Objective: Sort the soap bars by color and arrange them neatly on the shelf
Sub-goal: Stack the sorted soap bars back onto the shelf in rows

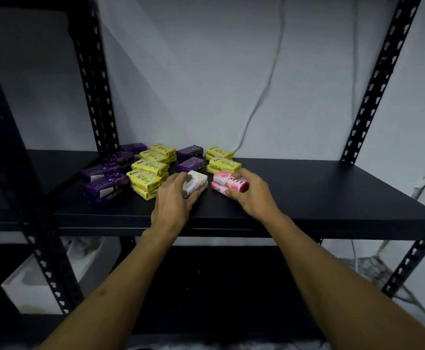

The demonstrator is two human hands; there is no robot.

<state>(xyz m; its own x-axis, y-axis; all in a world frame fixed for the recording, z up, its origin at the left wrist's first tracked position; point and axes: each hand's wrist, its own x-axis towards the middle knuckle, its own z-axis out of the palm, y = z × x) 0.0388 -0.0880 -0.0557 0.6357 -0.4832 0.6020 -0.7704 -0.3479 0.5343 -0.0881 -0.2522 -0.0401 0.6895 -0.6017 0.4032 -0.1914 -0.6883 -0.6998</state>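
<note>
Currently you are squaring two stacks at the shelf [332, 193] front.
Your left hand [173, 200] is clasping the white soap bars [196, 181], your right hand [250, 193] the pink soap bars [228, 183], keeping colours apart.

Pale grey wall [206, 72], loose cable [262, 97] hanging down it, black perforated uprights [380, 77], dim light

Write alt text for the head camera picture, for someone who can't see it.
A person's left hand grips white soap bars and the right hand grips stacked pink soap bars on a black shelf. Behind them sit rows of purple soap bars and yellow soap bars.
</note>
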